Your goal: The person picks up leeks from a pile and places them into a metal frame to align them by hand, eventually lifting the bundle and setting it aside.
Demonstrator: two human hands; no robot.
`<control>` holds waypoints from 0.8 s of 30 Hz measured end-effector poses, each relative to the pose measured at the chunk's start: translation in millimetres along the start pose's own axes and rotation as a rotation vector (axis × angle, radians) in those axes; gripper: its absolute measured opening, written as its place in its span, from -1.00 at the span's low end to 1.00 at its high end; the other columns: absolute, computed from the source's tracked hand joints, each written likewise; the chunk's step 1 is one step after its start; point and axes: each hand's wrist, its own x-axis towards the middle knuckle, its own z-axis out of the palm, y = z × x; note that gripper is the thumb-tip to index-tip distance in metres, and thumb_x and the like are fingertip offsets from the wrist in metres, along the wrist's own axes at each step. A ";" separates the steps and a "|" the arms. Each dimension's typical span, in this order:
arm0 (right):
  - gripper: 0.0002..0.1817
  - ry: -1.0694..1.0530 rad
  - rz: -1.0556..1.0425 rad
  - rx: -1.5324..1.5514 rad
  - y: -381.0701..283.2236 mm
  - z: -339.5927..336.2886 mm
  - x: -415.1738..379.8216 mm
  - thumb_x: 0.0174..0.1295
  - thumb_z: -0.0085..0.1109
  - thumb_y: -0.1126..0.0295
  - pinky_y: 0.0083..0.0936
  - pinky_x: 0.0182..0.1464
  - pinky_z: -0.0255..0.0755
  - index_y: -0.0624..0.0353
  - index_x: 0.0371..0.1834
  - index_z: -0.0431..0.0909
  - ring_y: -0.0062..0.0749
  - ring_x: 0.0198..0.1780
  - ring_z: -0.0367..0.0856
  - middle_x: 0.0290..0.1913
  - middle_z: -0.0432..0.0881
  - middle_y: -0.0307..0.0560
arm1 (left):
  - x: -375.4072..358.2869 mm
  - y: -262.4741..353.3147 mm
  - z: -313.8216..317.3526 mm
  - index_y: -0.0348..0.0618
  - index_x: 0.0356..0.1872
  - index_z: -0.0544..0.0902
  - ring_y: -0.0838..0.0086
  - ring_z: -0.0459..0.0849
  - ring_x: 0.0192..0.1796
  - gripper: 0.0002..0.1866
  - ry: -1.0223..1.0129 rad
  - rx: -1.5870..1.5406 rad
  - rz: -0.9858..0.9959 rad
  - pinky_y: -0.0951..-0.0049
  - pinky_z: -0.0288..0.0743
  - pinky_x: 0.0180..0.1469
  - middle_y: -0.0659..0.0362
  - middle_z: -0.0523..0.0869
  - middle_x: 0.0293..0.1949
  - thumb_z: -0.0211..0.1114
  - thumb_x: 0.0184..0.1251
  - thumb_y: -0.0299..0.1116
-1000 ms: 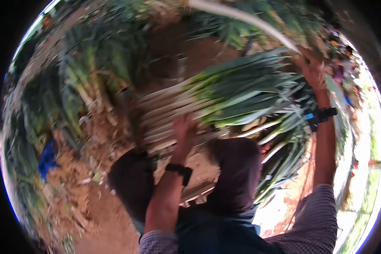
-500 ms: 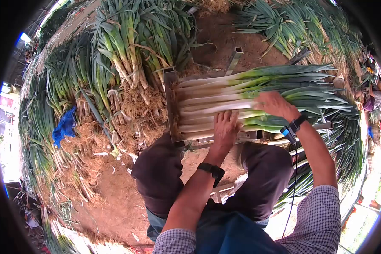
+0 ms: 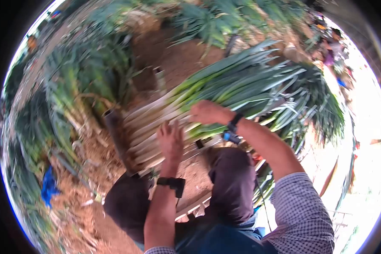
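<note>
A row of long green onions [image 3: 235,82] lies side by side on a low metal frame [image 3: 117,137], white ends towards its left bar and green leaves out to the right. My left hand [image 3: 170,142] rests over the white stalks, fingers stretched out and slightly apart. Further right, where white turns green, my right hand [image 3: 208,112] has its fingers curled down on a green onion. Its fingertips are partly hidden and blurred.
Heaps of green onions with roots [image 3: 82,80] stand on the left, and more lie at the back and right. A blue cloth or bag [image 3: 49,186] lies at the left. My knees [image 3: 232,182] flank the frame's near side. A cable hangs from the right wrist.
The view has turned and blurred, so the frame and green onions now appear tilted and further left. My left hand still lies on the white stalks and my right hand near the green part.
</note>
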 end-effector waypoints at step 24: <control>-0.75 0.613 0.385 -0.401 58.3 -7.6 -111.0 0.25 0.09 0.15 -0.14 0.20 0.30 0.03 -0.14 0.52 -0.18 0.05 0.45 -0.15 0.48 -0.15 | -3.5 -22.7 17.4 -0.06 0.16 0.65 0.06 0.55 0.09 -0.61 -0.206 0.044 -0.010 0.05 0.34 0.20 0.07 0.67 -0.04 0.33 0.35 -0.22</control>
